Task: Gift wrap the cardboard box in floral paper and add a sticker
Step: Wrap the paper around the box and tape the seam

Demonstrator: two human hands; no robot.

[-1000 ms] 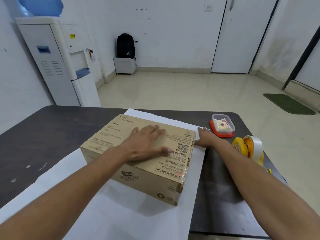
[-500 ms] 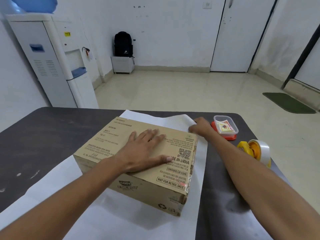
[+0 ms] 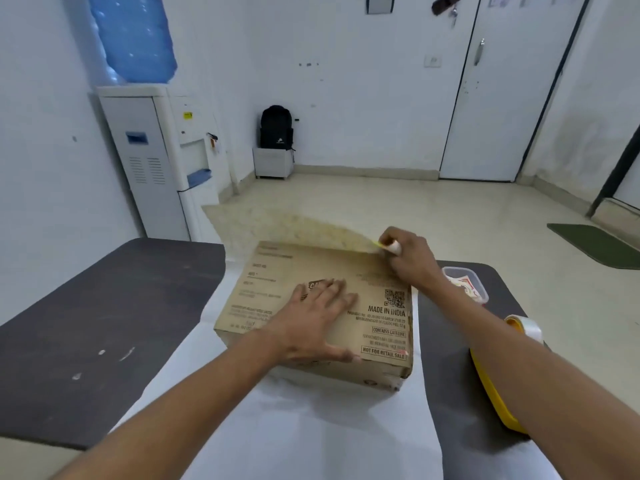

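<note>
The brown cardboard box (image 3: 367,337) lies on the wrapping paper (image 3: 311,427), whose white back faces up on the dark table (image 3: 104,306). My left hand (image 3: 318,320) rests flat on the box top, fingers straight. My right hand (image 3: 405,258) pinches the far edge of the paper at the box's far right corner and holds it lifted. The raised flap (image 3: 287,226) shows its patterned beige side and arches above the far edge of the box.
A clear container with a red lid (image 3: 467,282) holding stickers stands right of the box. A yellow tape dispenser (image 3: 509,368) lies nearer, partly under my right forearm. A water dispenser (image 3: 156,161), a black backpack (image 3: 277,128) and a door (image 3: 502,98) are behind.
My right hand took hold of the paper's far edge and lifted it up over the box's far side. The left hand stayed flat on the box. The camera tilted up.
</note>
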